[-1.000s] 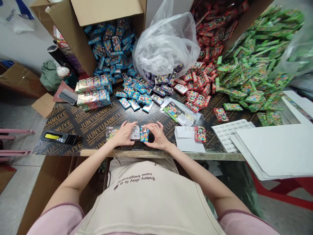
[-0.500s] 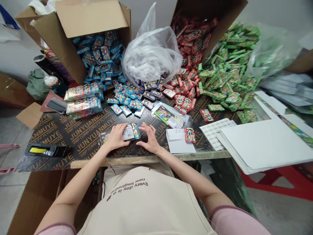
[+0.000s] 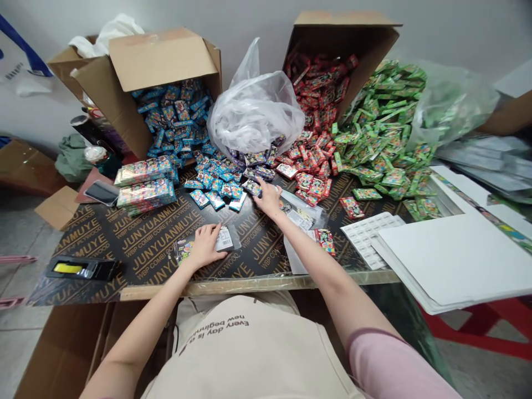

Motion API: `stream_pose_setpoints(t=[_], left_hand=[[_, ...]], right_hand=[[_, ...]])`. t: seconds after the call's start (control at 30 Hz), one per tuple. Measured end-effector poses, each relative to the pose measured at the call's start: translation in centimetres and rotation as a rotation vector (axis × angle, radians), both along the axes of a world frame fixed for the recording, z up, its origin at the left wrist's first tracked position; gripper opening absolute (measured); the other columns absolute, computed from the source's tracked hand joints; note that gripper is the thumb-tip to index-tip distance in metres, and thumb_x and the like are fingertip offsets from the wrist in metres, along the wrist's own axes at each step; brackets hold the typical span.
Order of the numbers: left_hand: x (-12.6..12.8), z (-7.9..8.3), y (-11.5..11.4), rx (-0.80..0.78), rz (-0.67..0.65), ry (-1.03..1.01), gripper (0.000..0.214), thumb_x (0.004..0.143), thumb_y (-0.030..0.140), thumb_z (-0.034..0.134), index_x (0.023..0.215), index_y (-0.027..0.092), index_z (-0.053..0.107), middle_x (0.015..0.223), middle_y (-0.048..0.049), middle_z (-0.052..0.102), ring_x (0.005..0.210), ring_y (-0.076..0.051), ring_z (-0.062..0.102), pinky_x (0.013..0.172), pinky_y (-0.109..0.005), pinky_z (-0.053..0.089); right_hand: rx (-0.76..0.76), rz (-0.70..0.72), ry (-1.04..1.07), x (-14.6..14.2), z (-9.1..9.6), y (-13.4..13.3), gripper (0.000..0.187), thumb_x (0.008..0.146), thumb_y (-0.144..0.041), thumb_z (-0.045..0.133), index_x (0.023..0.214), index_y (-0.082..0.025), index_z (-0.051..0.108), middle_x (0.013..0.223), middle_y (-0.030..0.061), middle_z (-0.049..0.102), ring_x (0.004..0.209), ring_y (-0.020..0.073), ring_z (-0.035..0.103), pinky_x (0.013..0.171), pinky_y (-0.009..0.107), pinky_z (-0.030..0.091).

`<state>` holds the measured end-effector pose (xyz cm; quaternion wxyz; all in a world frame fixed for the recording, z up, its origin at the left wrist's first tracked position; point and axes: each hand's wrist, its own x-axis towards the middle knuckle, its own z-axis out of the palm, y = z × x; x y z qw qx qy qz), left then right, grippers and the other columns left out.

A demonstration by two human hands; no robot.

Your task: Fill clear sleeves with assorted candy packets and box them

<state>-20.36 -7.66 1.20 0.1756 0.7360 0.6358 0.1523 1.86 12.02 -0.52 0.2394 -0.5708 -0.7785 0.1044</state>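
My left hand [image 3: 203, 246] holds a clear plastic bag [image 3: 235, 237] against the table, thumb and fingers spread across its sides. A printed card with a white barcode label [image 3: 224, 238] shows in the bag; part is hidden under the hand. My right hand [image 3: 269, 199] reaches to the loose packets, finger and thumb apart at the right end of a small purple packet [image 3: 251, 187]. Blue packets [image 3: 216, 199] lie just left of it. Under the right wrist is another bagged card [image 3: 301, 216]. A red packet [image 3: 325, 241] lies on white paper [image 3: 296, 263] beside the right forearm.
Behind are a carton [image 3: 166, 58] spilling blue packets, a white plastic bag [image 3: 255, 111], a carton of red packets [image 3: 320, 83] and a green packet heap [image 3: 382, 122]. Left are stacked wrapped packs [image 3: 145, 194], a phone [image 3: 102, 192] and a tape dispenser [image 3: 83, 269]; right, white sheets [image 3: 453, 260].
My right hand has moved from beside the bag, forward and right to the purple packets. The blue packet at the bag's right end no longer shows. My left hand stays on the bag.
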Motion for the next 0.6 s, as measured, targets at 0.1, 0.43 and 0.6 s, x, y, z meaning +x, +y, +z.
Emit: stream_pose_setpoints(t=[0.1, 0.43, 0.6], left_hand=[[0.9, 1.0, 0.4, 0.031, 0.233, -0.38, 0.071, 0.064, 0.045, 0.076, 0.126, 0.016, 0.058, 0.125, -0.0163, 0.058, 0.119, -0.033, 0.051, 0.103, -0.049, 0.036], [4.8, 3.3, 1.7, -0.55, 0.498, -1.328, 0.033, 0.054, 0.041, 0.077, 0.058, 0.014, 0.057, 0.052, 0.0009, 0.057, 0.045, -0.008, 0.048, 0.049, -0.022, 0.037], [3.0, 3.1, 0.6, -0.519, 0.251, -1.095, 0.04, 0.069, 0.052, 0.066, 0.077, 0.013, 0.067, 0.069, -0.0051, 0.065, 0.061, -0.015, 0.058, 0.062, -0.028, 0.046]], right_hand=[[0.089, -0.068, 0.204, -0.6, 1.2, -4.6, 0.057, 0.082, -0.033, 0.057, 0.135, -0.02, 0.045, 0.114, 0.0121, 0.063, 0.103, 0.0287, 0.056, 0.094, 0.046, 0.034], [-0.073, 0.493, 0.316, -0.3, 4.6, -16.4, 0.091, 0.068, -0.049, 0.075, 0.145, -0.025, 0.031, 0.146, 0.0132, 0.04, 0.135, 0.0329, 0.037, 0.109, 0.049, 0.031], [-0.132, 0.595, 0.348, 1.0, 5.2, -15.2, 0.079, 0.065, -0.038, 0.072, 0.138, -0.027, 0.041, 0.132, 0.0085, 0.055, 0.125, 0.0318, 0.048, 0.108, 0.048, 0.032]])
